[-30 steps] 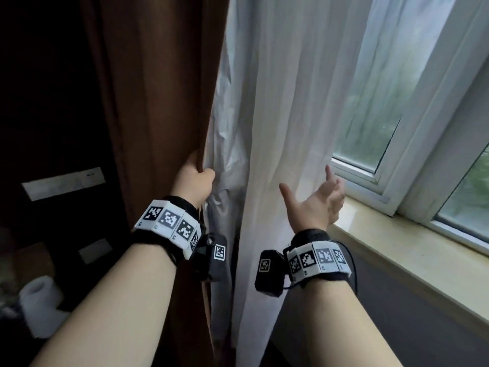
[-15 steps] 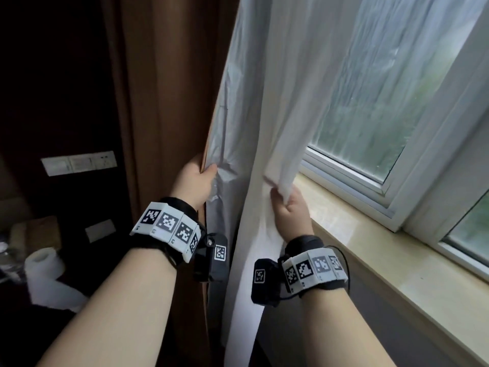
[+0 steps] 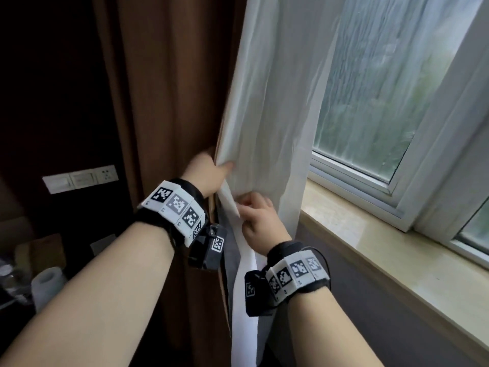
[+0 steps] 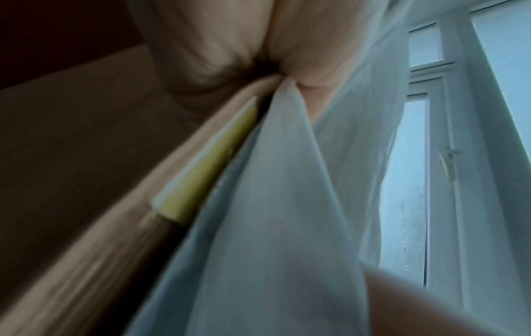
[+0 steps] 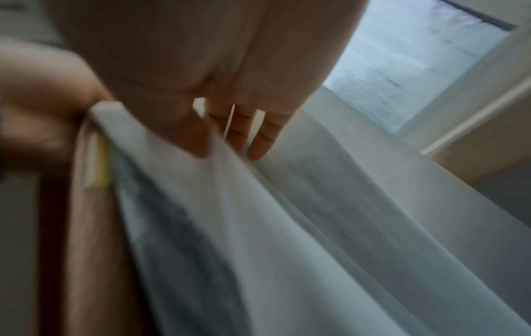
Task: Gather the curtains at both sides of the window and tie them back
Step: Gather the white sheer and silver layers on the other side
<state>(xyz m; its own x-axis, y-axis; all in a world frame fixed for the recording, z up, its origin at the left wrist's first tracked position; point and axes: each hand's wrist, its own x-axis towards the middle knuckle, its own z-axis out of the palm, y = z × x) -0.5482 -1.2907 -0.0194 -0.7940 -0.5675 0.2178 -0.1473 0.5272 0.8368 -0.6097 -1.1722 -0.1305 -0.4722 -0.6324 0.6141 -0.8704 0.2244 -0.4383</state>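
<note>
A brown heavy curtain (image 3: 169,88) hangs at the left of the window, with a white sheer curtain (image 3: 267,107) beside it. My left hand (image 3: 209,172) grips the gathered edges of both curtains, thumb over the white folds. My right hand (image 3: 258,221) is just below it, pinching a bunch of the sheer between thumb and fingers. In the left wrist view the sheer (image 4: 276,204) fans out from my grip. The right wrist view shows my fingers (image 5: 255,134) curled over the sheer (image 5: 287,227). A pale yellow strip (image 4: 207,163) lies along the brown curtain's edge.
A stone window sill (image 3: 397,250) runs along the right under the white window frame (image 3: 436,154). A wall switch panel (image 3: 79,178) is on the dark wall at left. A white paper roll (image 3: 46,284) stands low on the left.
My right hand went from open by the sill to grasping the sheer, then carried it left to just under my left hand. The sheer is bunched tighter and more glass shows.
</note>
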